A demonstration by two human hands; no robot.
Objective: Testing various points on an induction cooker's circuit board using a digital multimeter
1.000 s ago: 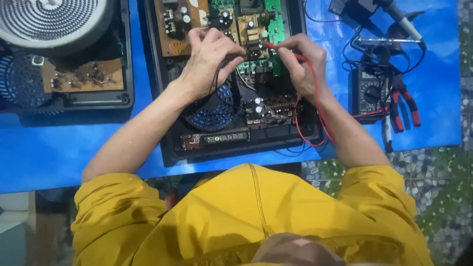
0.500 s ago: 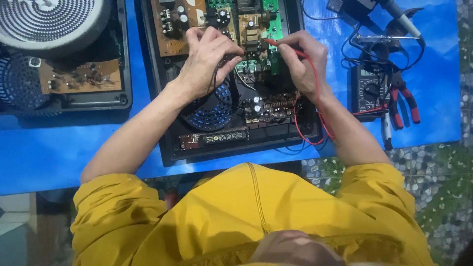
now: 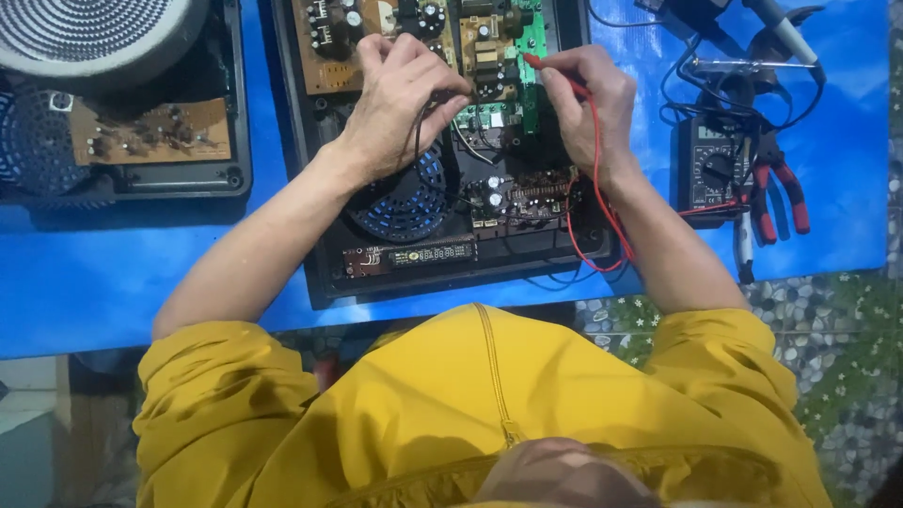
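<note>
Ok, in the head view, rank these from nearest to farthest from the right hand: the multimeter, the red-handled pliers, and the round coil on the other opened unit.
1. Multimeter: just to the side of the right hand, on the blue table.
2. Red-handled pliers: beyond the multimeter, toward the table's edge.
3. Round coil: far across, past the left hand, at the top corner.

Second opened appliance (image 3: 122,141) with coil disc, far left; red-handled pliers (image 3: 781,193) and soldering iron (image 3: 785,38), far right; blue table (image 3: 94,273); pebbled floor (image 3: 837,329), near right
</note>
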